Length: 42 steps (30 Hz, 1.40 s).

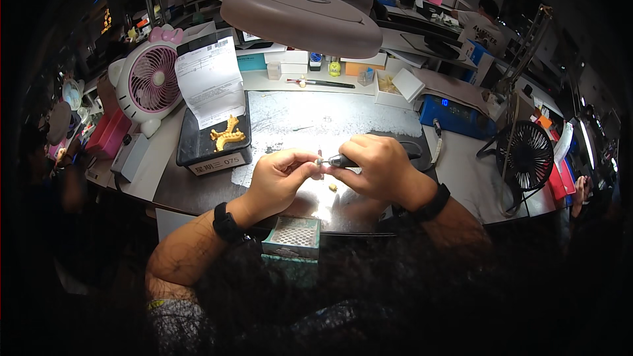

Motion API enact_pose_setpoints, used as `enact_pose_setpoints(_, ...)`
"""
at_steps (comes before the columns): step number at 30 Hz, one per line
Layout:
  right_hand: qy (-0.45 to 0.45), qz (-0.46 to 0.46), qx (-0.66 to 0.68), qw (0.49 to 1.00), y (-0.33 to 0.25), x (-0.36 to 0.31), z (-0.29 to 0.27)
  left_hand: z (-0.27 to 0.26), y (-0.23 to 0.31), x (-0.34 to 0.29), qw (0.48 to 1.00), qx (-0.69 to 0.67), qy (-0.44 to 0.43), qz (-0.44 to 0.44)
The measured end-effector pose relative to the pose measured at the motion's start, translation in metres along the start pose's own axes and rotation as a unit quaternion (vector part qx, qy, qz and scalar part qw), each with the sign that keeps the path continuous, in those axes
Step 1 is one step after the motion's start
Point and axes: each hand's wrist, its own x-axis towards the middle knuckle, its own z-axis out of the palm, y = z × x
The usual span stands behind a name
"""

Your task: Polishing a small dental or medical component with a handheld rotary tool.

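Under the lamp's bright light my two hands meet over the desk. My left hand (281,177) pinches a tiny piece (320,161) between thumb and fingers; its kind is too small to make out. My right hand (379,166) is closed round a dark rotary handpiece (343,161), its tip pointing left at the piece. The tip's contact with the piece is too small to tell. Just below the fingers a small yellowish lump (332,186) lies on the worktop. To the left, yellow dental models (227,134) sit in a black tray (212,151) with a paper slip (210,79).
A large lamp head (300,18) hangs over the desk. A pink-and-white fan (153,79) stands left, a black fan (525,151) right. Near the blue control box (456,117) is a white open box (395,89). A vented green box (291,237) sits at the front edge. Another person (481,26) is far right.
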Motion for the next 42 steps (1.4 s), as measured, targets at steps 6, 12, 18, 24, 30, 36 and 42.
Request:
enact_pose_setpoints(6,0.001,0.0,-0.003,1.0,0.0016,-0.0005,0.0001,-0.0012,-0.0028,-0.0002,1.0,-0.003,-0.001,0.004)
enact_pose_setpoints(12,0.003,0.0,-0.006,1.0,0.0004,-0.0002,-0.0008,-0.0006,-0.0035,0.0001,1.0,-0.006,0.0,0.008)
enact_pose_setpoints(18,0.006,0.005,-0.002,1.0,-0.0006,0.0006,-0.0001,0.0004,-0.0027,0.0,1.0,-0.009,0.007,0.007)
enact_pose_setpoints(24,0.002,0.01,-0.003,1.0,-0.0015,0.0001,-0.0012,0.0012,-0.0051,0.0007,0.999,-0.028,0.014,0.016)
enact_pose_setpoints(30,0.007,0.007,-0.006,1.0,-0.0005,-0.0001,0.0011,0.0012,-0.004,0.0007,0.999,-0.039,0.015,0.013)
enact_pose_setpoints(36,0.004,0.009,-0.009,1.0,-0.0008,0.0,0.0003,0.0021,-0.0022,0.0007,0.999,-0.037,0.014,0.012)
enact_pose_setpoints(42,0.005,0.011,-0.003,1.0,-0.0015,0.0,-0.0008,0.0024,-0.0021,0.001,0.999,-0.038,0.013,0.014)
